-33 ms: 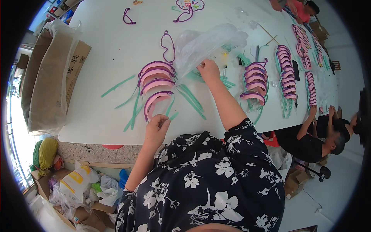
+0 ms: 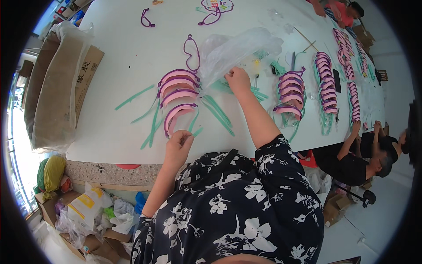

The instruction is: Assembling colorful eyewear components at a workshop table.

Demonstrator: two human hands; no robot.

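A row of pink glasses frames with purple rims [image 2: 178, 93] lies overlapped on the white table [image 2: 110, 136], with several green temple arms [image 2: 153, 119] spread beside and under them. My left hand [image 2: 178, 144] is at the near end of that row, close to the table's front edge, its fingertips pinched on a short green temple arm [image 2: 197, 131]. My right hand [image 2: 237, 80] reaches farther in and grips the lower edge of a crumpled clear plastic bag [image 2: 239, 47] that lies just right of the frames.
A cardboard box lined with plastic [image 2: 57, 88] stands at the table's left edge. More frame stacks [image 2: 290, 94] [image 2: 326, 72] run to the right, and loose purple frames [image 2: 191, 50] lie farther back. Other people [image 2: 351, 163] sit at the right side. Bags and boxes [image 2: 88, 211] clutter the floor at lower left.
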